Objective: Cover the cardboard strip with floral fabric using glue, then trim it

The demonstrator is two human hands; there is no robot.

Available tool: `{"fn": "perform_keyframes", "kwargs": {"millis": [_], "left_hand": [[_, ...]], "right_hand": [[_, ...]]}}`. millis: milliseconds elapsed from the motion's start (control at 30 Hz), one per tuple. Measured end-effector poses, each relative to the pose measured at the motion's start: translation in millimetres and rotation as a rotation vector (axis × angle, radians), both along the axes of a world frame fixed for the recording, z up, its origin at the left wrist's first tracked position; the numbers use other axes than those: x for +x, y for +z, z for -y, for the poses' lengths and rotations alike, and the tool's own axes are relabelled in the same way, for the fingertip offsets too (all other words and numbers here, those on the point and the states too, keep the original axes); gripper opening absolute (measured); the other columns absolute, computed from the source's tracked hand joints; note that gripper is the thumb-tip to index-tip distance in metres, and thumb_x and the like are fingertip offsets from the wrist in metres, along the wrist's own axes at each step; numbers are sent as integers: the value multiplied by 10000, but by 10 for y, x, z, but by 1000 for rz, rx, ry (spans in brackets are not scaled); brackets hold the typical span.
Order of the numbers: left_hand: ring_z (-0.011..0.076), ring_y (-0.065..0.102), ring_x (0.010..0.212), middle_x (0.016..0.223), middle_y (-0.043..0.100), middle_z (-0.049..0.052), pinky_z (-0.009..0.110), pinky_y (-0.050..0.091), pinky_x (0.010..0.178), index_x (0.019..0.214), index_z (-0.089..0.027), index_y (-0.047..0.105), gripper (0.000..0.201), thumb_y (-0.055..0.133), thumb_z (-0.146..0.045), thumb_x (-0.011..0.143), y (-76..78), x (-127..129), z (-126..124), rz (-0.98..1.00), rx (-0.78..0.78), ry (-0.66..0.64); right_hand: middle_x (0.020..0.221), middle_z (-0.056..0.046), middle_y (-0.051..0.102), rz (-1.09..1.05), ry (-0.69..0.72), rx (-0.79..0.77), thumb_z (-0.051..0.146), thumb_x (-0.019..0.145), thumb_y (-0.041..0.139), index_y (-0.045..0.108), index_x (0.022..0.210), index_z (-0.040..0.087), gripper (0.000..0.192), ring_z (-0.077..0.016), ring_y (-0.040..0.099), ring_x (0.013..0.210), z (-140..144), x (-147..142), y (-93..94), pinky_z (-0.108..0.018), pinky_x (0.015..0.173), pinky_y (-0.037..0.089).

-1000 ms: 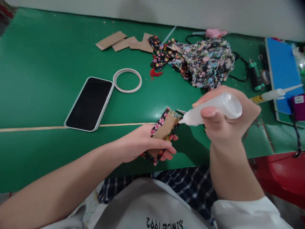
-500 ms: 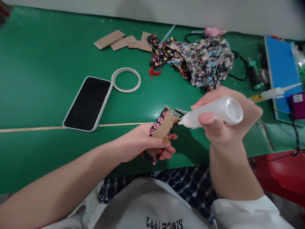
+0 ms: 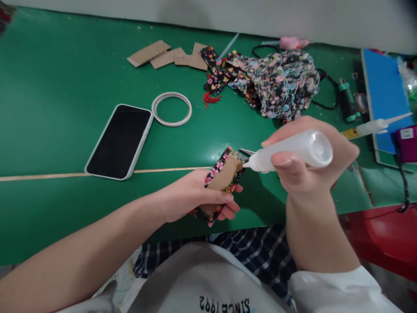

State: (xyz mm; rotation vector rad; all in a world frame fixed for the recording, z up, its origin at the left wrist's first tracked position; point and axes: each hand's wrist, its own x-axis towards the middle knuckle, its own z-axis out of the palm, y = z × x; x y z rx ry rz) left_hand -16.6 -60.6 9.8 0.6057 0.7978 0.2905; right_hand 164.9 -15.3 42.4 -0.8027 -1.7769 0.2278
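My left hand (image 3: pixel 198 191) grips a piece of brown cardboard (image 3: pixel 223 176) with floral fabric (image 3: pixel 213 172) folded round its edges, thumb on top and fingers beneath. In my right hand (image 3: pixel 312 161) is a translucent white squeeze bottle (image 3: pixel 286 152), tilted so its narrow nozzle meets the upper right edge of the cardboard, where a darker patch shows. Whether liquid is flowing I cannot tell. Partly hidden behind the bottle, a metal tip like a scissors blade (image 3: pixel 246 151) pokes out on the table.
A phone (image 3: pixel 120 141) and a tape roll (image 3: pixel 155 108) lie on the green table (image 3: pixel 65 87). Cardboard pieces (image 3: pixel 149 53) and crumpled floral fabric (image 3: pixel 283 82) with a red tassel (image 3: pixel 211 99) are farther back. At right are a green-black tool (image 3: pixel 348 102), a blue board (image 3: pixel 386 95) and a red stool (image 3: pixel 387 230).
The bottle's nozzle has shifted very slightly left along the cardboard's upper edge. Both hands keep their grips and nearly the same positions.
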Motion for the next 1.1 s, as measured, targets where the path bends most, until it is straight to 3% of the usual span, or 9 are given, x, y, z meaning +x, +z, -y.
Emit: {"fn": "perform_keyframes", "kwargs": {"millis": [300,600,767,1100], "left_hand": [[170,690,736,854,720,62,199,521,489,1013,-181,598,276,673,-296,773,16,29,10,-67,-4,-100],[158,683,708,842,713,52,208,528,508,1005,-183,597,286,684,-306,762,14,16,7,-37,16,-72],[167,683,728,850,712,58,209,526,503,990,-176,603,261,670,-302,772,41,20,-3,-88,-7,-107],[138,675,639,783,721,45,180,508,465,1002,-161,614,262,689,-254,769,56,5,-19,-53,-24,-18]], "right_hand": [[522,29,559,14,53,-29,538,751,612,554,626,217,349,-85,491,457,16,-78,-22,-253,390,332],[485,42,512,70,83,-81,511,744,632,514,603,222,342,-87,471,430,41,-35,32,-260,369,293],[553,23,579,93,115,-39,555,738,615,524,646,239,341,-103,516,474,23,-86,17,-267,426,383],[479,50,510,63,81,-81,447,746,649,545,600,220,289,-79,459,431,51,17,83,-253,376,282]]}}
